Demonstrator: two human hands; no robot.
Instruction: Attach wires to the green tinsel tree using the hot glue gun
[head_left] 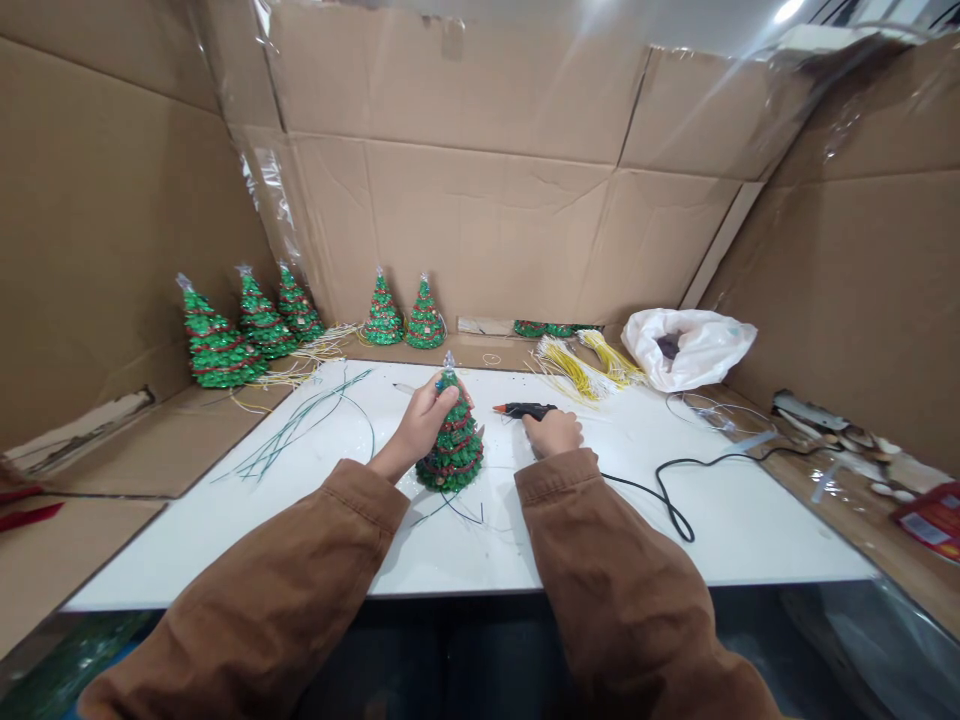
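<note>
A small green Christmas tree (pixel 453 448) with red garland and a clear star on top stands upright at the middle of the white board (pixel 300 540). My left hand (pixel 424 418) is closed round its upper part, below the star. To the right, my right hand (pixel 553 434) has its fingers wrapped round a black glue gun (pixel 529 410) with an orange tip. The tip points left toward the tree, apart from it. A black cable runs from my right hand across the board. Thin dark wires lie at the tree's base.
Green wires (pixel 300 425) lie on the board's left. Several finished trees (pixel 217 345) stand along the back left. Yellow wire bundles (pixel 570 370) and a white plastic bag (pixel 705 350) sit at the back right. Cardboard walls (pixel 480 220) surround the board.
</note>
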